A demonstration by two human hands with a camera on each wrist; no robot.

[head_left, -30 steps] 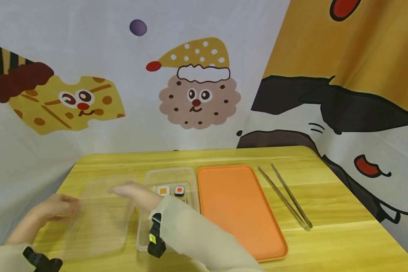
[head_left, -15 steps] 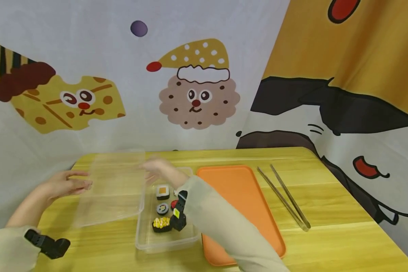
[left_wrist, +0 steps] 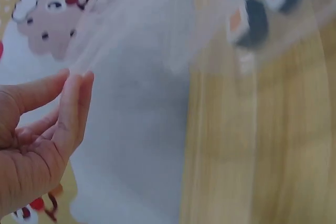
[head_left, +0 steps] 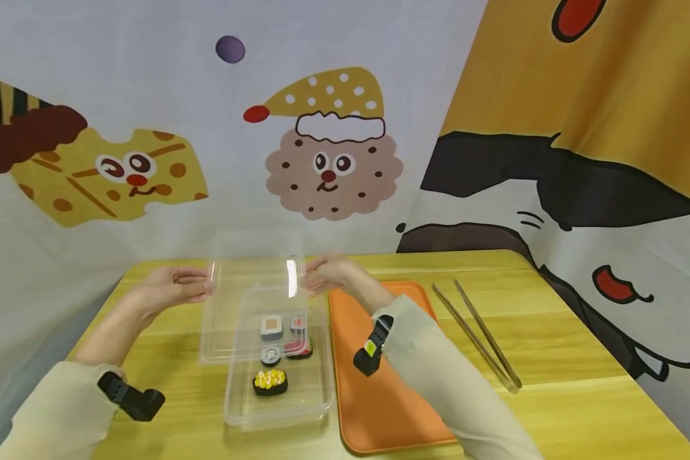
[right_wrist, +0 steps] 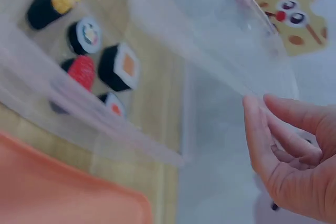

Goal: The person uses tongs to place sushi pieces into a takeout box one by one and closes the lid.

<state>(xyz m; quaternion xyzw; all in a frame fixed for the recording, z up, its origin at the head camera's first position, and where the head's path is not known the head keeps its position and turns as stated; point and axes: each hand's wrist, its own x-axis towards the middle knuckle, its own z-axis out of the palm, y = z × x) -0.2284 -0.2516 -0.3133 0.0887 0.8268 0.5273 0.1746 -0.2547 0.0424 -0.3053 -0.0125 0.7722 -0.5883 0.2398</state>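
Note:
A clear plastic lid (head_left: 253,268) hangs tilted above the back part of a clear plastic container (head_left: 278,412). My left hand (head_left: 175,291) pinches the lid's left edge between thumb and fingers. On the opposite side my right hand (head_left: 336,273) pinches its right edge, as the right wrist view also shows. Inside the container lie several sushi pieces: a corn-topped one (head_left: 270,381), a round roll (head_left: 271,355), a square roll (right_wrist: 119,66), a red-topped piece (right_wrist: 81,72) and a small roll (right_wrist: 113,104). Through the lid some of them look hazy.
An orange tray (head_left: 379,396) stands close to the container's right side. Farther right, metal tongs (head_left: 483,338) lie spread on the wooden table (head_left: 575,358). A printed cloth (head_left: 466,76) hangs behind the table's back edge.
Both hands have carried the lid up and to the right, from the table left of the container to above it. The right hand, blurred earlier, now pinches the lid's edge.

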